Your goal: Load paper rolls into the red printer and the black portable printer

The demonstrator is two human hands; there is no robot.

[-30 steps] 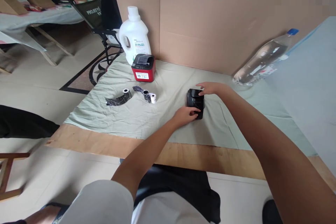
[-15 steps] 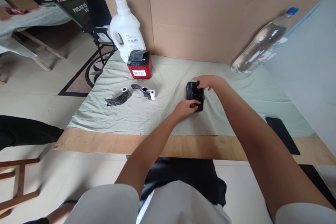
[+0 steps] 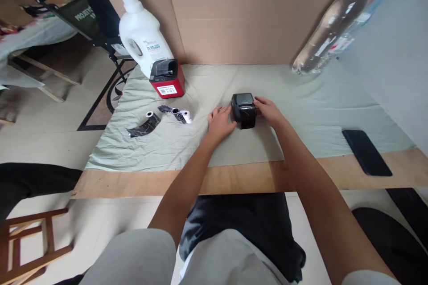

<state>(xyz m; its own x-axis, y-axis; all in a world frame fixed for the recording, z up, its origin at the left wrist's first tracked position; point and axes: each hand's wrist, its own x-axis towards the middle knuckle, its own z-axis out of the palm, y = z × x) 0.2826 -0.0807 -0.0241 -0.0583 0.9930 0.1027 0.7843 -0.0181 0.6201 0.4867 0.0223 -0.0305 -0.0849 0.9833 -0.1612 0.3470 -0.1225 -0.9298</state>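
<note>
A small black device (image 3: 237,103) with a grey top panel sits on the pale green cloth. From its front hangs a glossy dark strip (image 3: 248,118). My left hand (image 3: 221,124) is at its left side, fingers apart and bent, thumb by the lower left edge. On the other side, my right hand (image 3: 267,111) has its closed fingers against the upper right edge. A red and black box (image 3: 169,85) stands further left. In front of it lie small rolls with dark, patterned strips, among them a left roll (image 3: 149,120) and a right roll (image 3: 187,116).
A white detergent jug (image 3: 143,35) stands behind the red box. A large clear bottle (image 3: 334,24) leans in the back right corner by cardboard (image 3: 234,13). A black phone (image 3: 367,152) lies near the right front edge. A wooden stool (image 3: 40,240) is at lower left.
The black device, seen open before, now shows a closed top with the strip at its front. My left hand has moved to its left side, my right hand down its right side. The view has shifted.
</note>
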